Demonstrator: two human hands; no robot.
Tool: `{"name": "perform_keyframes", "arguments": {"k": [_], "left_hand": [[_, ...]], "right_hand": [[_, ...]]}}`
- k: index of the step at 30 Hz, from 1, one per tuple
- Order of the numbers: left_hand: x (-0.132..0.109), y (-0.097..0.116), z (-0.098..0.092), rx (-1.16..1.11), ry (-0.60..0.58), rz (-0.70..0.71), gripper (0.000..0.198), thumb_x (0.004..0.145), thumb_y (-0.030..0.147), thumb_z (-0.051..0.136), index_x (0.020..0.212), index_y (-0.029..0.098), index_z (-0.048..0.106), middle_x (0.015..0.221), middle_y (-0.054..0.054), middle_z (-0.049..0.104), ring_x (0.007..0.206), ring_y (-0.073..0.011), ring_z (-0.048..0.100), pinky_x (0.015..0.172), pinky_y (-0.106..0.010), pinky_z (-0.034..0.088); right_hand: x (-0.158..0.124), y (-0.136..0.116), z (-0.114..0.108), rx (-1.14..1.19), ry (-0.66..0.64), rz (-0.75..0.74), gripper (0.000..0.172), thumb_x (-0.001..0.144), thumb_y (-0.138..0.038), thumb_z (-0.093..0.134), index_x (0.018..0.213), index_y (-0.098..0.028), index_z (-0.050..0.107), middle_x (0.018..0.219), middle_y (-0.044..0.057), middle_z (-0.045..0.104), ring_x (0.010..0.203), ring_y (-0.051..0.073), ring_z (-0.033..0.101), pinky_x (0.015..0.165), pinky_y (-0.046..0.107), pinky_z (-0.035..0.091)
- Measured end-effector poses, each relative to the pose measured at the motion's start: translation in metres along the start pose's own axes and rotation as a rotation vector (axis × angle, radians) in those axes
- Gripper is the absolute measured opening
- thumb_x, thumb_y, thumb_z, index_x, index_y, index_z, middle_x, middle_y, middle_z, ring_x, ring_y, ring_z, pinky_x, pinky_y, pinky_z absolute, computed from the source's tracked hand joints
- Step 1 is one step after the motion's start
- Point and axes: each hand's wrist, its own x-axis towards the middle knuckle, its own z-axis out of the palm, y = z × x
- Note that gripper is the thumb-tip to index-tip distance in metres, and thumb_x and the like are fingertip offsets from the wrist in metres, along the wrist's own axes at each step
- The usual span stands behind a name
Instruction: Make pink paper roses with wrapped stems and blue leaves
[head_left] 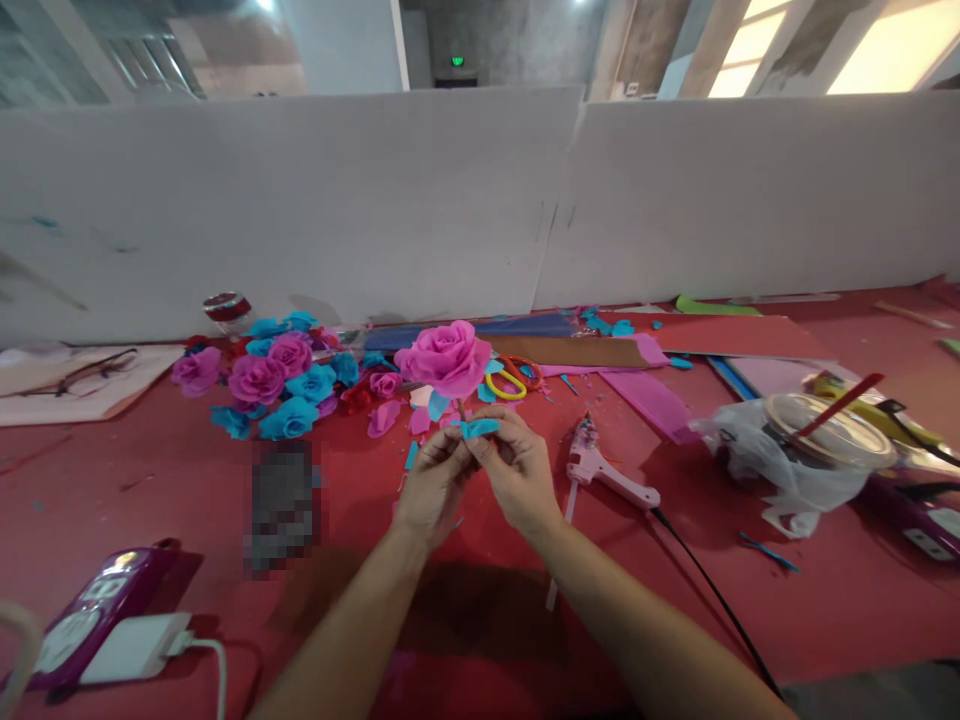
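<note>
My left hand (436, 485) is closed, its fingers pinched at the short stem of a pink paper rose (448, 358), which stands upright above my hands. In my right hand (523, 470), thumb and fingers pinch a small strip of blue paper (480, 428) against the lower stem. The fingertips of both hands meet there and hide the end of the stem. Behind the right hand lie scissors (506, 383) with yellow handles. A pink glue gun (607, 472) with its cord rests on the table to the right, apart from my hand.
A pile of pink, blue and red paper flowers (289, 385) lies at the back left. Paper sheets and scraps (649, 400) spread along the white partition (285, 220). A bagged tub (825, 430) sits right; a power strip (97, 610) and white charger (139, 645) lie front left.
</note>
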Motion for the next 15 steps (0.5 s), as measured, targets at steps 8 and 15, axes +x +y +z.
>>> {"name": "perform_keyframes", "arguments": {"k": [8,15], "left_hand": [[-0.001,0.004,0.000,0.015,0.028,0.008,0.017,0.057,0.022,0.079,0.066,0.017,0.067,0.069,0.000,0.063,0.067,-0.0114,0.057,0.067,-0.026,0.046],[-0.009,0.020,0.004,0.407,0.076,0.274,0.014,0.068,0.023,0.072,0.080,0.019,0.067,0.081,-0.001,0.065,0.079,-0.0130,0.058,0.075,-0.024,0.044]], "right_hand": [[-0.001,0.000,0.002,-0.004,-0.018,0.012,0.013,0.080,-0.022,0.059,0.083,-0.026,0.071,0.092,0.003,0.061,0.092,0.018,0.056,0.085,0.034,0.045],[-0.001,0.004,0.003,-0.065,0.045,-0.012,0.012,0.082,-0.019,0.055,0.084,-0.023,0.066,0.093,0.003,0.059,0.092,0.017,0.056,0.086,0.033,0.044]]}}
